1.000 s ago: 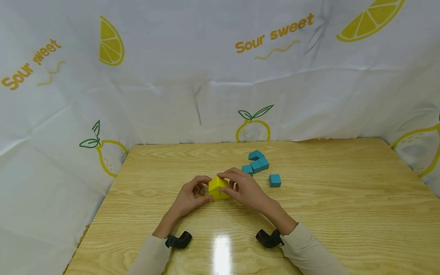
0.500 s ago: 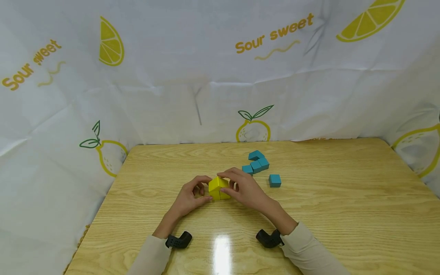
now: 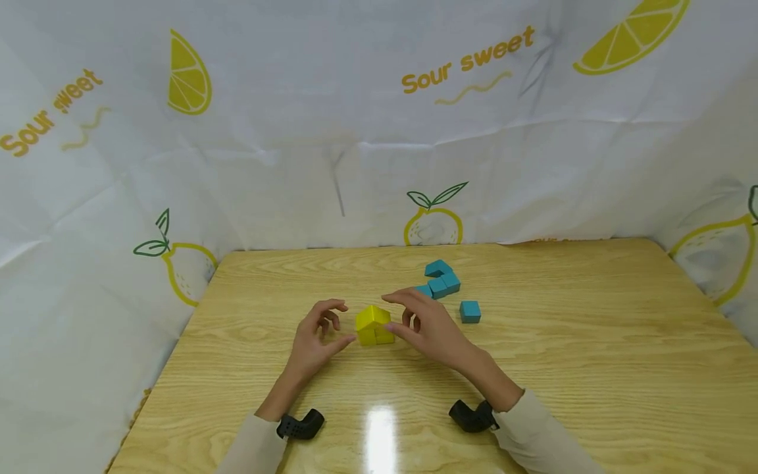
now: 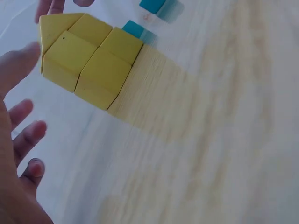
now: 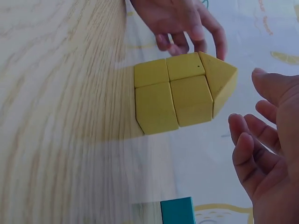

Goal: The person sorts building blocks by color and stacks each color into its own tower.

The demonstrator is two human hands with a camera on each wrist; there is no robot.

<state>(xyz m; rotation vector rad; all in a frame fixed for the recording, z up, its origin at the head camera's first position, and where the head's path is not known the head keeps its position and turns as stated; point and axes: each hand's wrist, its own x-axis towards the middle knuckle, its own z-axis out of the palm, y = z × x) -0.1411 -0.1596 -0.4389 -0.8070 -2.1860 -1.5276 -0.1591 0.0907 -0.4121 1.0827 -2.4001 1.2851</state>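
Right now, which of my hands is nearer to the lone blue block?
Right. Your right hand is beside the lone blue block, to its left, without touching it. Your left hand is farther left, on the other side of the yellow blocks.

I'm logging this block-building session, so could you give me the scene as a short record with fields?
Yellow stack: four visible cubes, two by two, topped by a triangular prism
Left hand: beside the stack, holding nothing
Right hand: on the stack's other side, holding nothing
Blue blocks: grouped beyond the right hand, partly hidden
Lone blue cube: apart from that group
Surface: wood-grain table
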